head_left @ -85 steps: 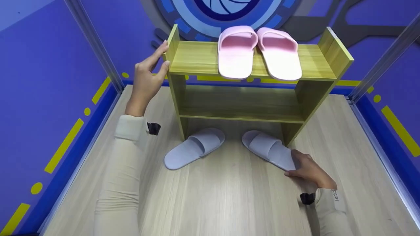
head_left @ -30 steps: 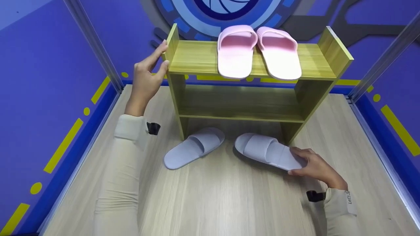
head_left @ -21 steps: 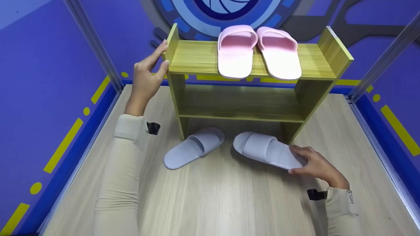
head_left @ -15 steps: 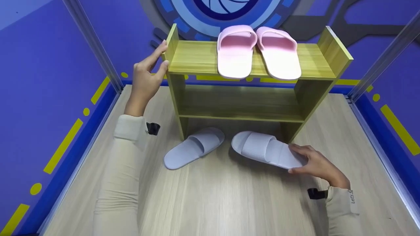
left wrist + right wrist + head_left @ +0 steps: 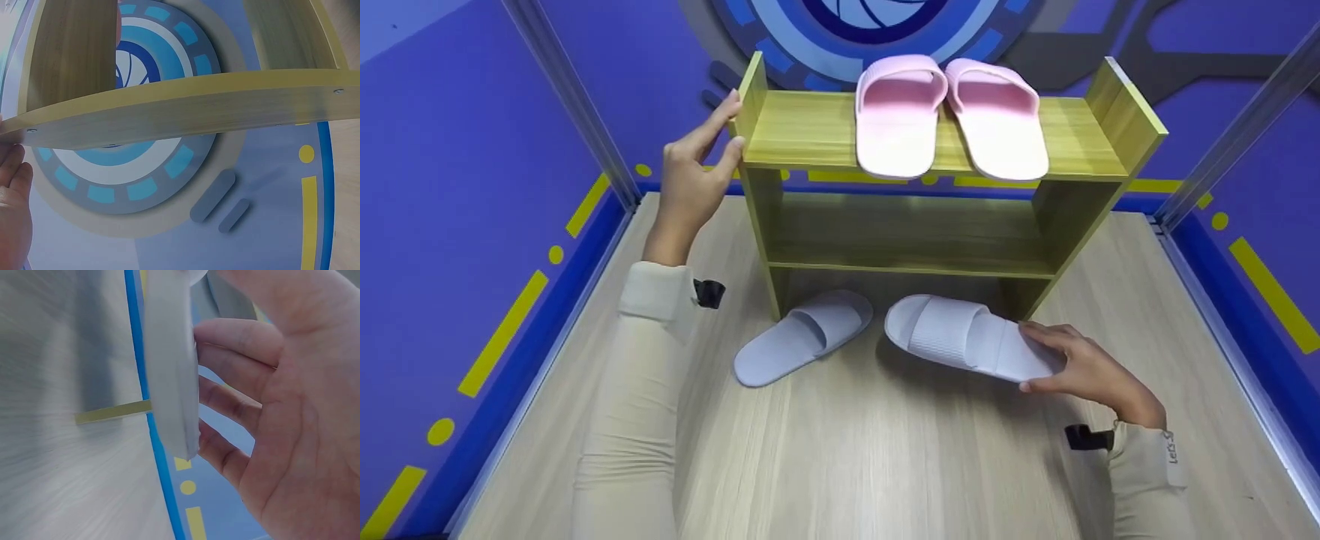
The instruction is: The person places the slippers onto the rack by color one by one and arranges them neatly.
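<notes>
My right hand (image 5: 1084, 367) pinches the heel end of a grey-white slide slipper (image 5: 949, 337), thumb on the near edge and fingers on the far edge. The slipper is raised off the floor, its toe pointing left. In the right wrist view, the slipper (image 5: 171, 365) shows edge-on beside my fingers (image 5: 230, 408). Its mate, another grey-white slipper (image 5: 780, 352), lies on the floor by the rack's left foot. My left hand (image 5: 690, 176) rests its fairly straight fingertips and thumb against the left side panel of a wooden shoe rack (image 5: 915, 232).
Two pink slippers (image 5: 896, 139) sit side by side on the rack's top shelf (image 5: 810, 127). The middle shelf is below it. Blue walls (image 5: 472, 187) with metal corner posts enclose the wood-look floor (image 5: 870, 465) at both sides and behind.
The right slipper has come up off the floor, its toe swinging left and rising, with my right hand shifting slightly right. My left hand has kept its place on the rack.
</notes>
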The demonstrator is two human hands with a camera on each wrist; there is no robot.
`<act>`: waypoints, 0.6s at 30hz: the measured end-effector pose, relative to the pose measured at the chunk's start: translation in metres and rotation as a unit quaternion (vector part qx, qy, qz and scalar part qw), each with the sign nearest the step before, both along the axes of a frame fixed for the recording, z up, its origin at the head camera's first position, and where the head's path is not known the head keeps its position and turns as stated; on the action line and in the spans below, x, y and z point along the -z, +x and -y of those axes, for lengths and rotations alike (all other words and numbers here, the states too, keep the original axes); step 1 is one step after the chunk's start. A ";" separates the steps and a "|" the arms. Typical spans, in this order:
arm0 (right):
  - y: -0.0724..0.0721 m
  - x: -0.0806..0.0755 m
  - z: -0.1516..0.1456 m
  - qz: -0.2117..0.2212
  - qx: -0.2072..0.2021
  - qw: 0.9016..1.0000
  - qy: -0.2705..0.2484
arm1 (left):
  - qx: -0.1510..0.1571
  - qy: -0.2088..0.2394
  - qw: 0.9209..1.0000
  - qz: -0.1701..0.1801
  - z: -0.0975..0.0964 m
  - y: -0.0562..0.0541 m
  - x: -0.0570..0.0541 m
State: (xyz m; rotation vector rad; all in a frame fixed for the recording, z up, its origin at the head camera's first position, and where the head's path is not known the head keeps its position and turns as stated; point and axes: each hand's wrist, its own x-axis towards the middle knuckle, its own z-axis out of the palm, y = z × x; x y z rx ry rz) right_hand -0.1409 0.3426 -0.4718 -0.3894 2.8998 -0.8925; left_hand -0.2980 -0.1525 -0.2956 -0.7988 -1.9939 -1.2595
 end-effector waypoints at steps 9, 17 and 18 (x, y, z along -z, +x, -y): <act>0.000 -0.011 0.002 -0.014 -0.012 1.000 -0.009 | 0.006 0.009 1.000 0.002 0.000 -0.001 0.000; 0.000 -0.017 0.003 -0.018 -0.015 1.000 -0.011 | 0.004 0.008 1.000 0.000 -0.001 -0.001 0.001; 0.000 -0.018 0.003 -0.017 -0.016 1.000 -0.011 | 0.003 0.007 1.000 0.000 -0.001 -0.001 0.001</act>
